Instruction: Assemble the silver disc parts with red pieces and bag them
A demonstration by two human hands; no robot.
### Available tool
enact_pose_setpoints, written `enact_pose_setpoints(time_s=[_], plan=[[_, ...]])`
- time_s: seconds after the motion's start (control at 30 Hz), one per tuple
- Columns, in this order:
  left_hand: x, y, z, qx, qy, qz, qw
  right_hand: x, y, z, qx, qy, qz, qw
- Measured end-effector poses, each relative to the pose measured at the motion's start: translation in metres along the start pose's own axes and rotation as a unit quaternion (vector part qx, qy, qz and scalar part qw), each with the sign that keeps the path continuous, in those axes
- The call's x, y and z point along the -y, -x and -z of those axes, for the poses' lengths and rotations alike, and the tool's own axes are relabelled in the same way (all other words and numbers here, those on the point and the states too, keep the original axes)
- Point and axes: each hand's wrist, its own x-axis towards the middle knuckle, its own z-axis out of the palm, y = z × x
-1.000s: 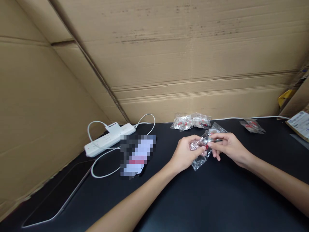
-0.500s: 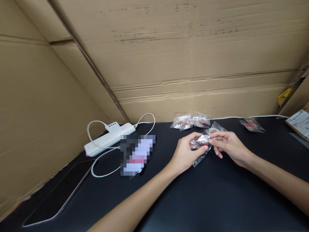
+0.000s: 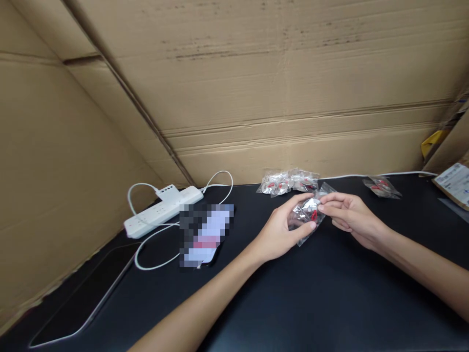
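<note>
A clear plastic bag (image 3: 305, 213) with a round silvery piece and a red cord-like piece inside is held between my two hands above the black table. My left hand (image 3: 280, 227) grips its left side, thumb in front and fingers behind. At the bag's upper right edge, my right hand (image 3: 346, 215) pinches the plastic between thumb and forefinger, the other fingers curled. Just behind lie several similar clear bags (image 3: 289, 183) with silvery discs and red bits, bunched against the cardboard wall. Another such bag (image 3: 381, 187) rests alone farther right.
On the left, a white power strip (image 3: 164, 210) with white cables stands beside a phone (image 3: 207, 239) whose screen is blurred. A dark flat tablet-like panel (image 3: 86, 298) lies near the left wall. Cardboard walls (image 3: 278, 98) enclose the table; a labelled parcel (image 3: 454, 186) sits at far right.
The bag has turned in my hands, so the round piece and the red piece show more plainly. My right fingers have shifted slightly along its edge.
</note>
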Motion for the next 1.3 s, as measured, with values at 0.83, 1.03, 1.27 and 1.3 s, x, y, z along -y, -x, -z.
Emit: enact_pose_setpoints(time_s=[0.83,1.03,1.27,1.3], plan=[[-0.011,0.004,-0.004,0.105,0.244,0.218,0.939,-0.007,0.009,-0.011,0.065,0.142,0.138,0.978],[-0.008,0.002,-0.008,0.054,0.193,0.160,0.967,-0.003,0.016,-0.014,0.008,0.224,0.225,0.948],[-0.007,-0.002,-0.007,-0.021,0.163,0.055,0.985,-0.002,0.014,-0.015,-0.041,0.153,0.187,0.970],[-0.006,-0.003,-0.008,-0.028,0.148,0.042,0.988,-0.004,0.012,-0.015,-0.023,0.135,0.159,0.978]])
